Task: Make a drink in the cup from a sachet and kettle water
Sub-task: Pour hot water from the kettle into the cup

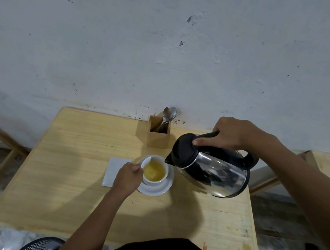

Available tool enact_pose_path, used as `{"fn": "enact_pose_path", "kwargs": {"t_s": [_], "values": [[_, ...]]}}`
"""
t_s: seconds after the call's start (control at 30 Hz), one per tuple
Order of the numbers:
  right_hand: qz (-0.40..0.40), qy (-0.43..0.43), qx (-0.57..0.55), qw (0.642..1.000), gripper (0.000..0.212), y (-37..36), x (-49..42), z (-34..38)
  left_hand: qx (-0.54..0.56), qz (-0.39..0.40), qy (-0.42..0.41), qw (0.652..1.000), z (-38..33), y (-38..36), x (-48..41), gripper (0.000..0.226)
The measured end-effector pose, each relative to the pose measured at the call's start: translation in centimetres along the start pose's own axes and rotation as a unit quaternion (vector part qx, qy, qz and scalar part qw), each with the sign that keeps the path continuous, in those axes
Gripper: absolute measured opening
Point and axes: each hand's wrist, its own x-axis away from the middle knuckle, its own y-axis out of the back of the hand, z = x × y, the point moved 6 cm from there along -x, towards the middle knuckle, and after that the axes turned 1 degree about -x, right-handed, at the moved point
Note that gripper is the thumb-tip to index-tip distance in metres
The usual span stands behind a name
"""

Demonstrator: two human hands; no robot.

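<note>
Two hands busy in the head view. The right hand (232,134) is wrapped round the black handle of the steel electric kettle (213,170), one digit stretched onto the lid (probably to keep it shut). The kettle is tipped so its spout sits just over the white cup (155,171). The left hand (128,176) pinches the cup's left side, likely steadying it on the saucer (157,190). The cup sits mid-table (62,184) with yellowish liquid in it. A wooden holder (157,136) of spoons (167,114) stands behind. No readable brand or writing, and I can't spot a sachet.
</note>
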Motion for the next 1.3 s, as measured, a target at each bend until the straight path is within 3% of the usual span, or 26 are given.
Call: {"fn": "enact_pose_path", "kwargs": {"t_s": [0.1, 0.2, 0.33, 0.43, 0.6, 0.73, 0.87, 1.2, 1.3], "values": [[-0.02, -0.018, -0.066, 0.997, 0.079, -0.3, 0.8, -2.3, 0.03, -0.049, 0.007, 0.998, -0.5, 0.2, 0.7, 0.042], [-0.082, -0.024, -0.155, 0.984, 0.079, -0.4, 1.9, -5.3, 0.05, -0.099, 0.007, 0.994, -0.7, 0.2, 1.2, 0.039], [-0.183, -0.036, -0.302, 0.935, 0.099, -0.9, 3.4, -10.2, 0.089, -0.158, 0.042, 0.983, -0.5, -0.5, 1.4, 0.043], [-0.249, -0.039, -0.351, 0.902, 0.097, -1.1, 4.6, -12.9, 0.121, -0.182, 0.093, 0.971, -0.3, -1.2, 1.7, 0.026], [-0.315, -0.048, -0.413, 0.853, 0.089, -1.8, 5.0, -16.8, 0.095, -0.212, 0.095, 0.968, -0.6, -1.4, 1.7, 0.03], [-0.34, -0.053, -0.431, 0.835, 0.08, -2.5, 4.1, -18.7, 0.038, -0.228, 0.088, 0.969, -1.3, -1.2, 1.6, 0.032], [-0.343, -0.035, -0.451, 0.823, 0.085, -3.5, 2.9, -19.6, 0.005, -0.237, 0.082, 0.968, -1.8, -1.4, 1.6, 0.036], [-0.314, 0.004, -0.514, 0.798, 0.077, -5.8, -0.2, -21.4, 0.013, -0.252, 0.071, 0.965, -2.2, -1.3, 2.0, 0.032], [-0.298, 0.005, -0.509, 0.808, 0.067, -5.9, -1.1, -21.8, 0.01, -0.238, 0.073, 0.968, -1.9, -1.5, 1.9, 0.031]]}}
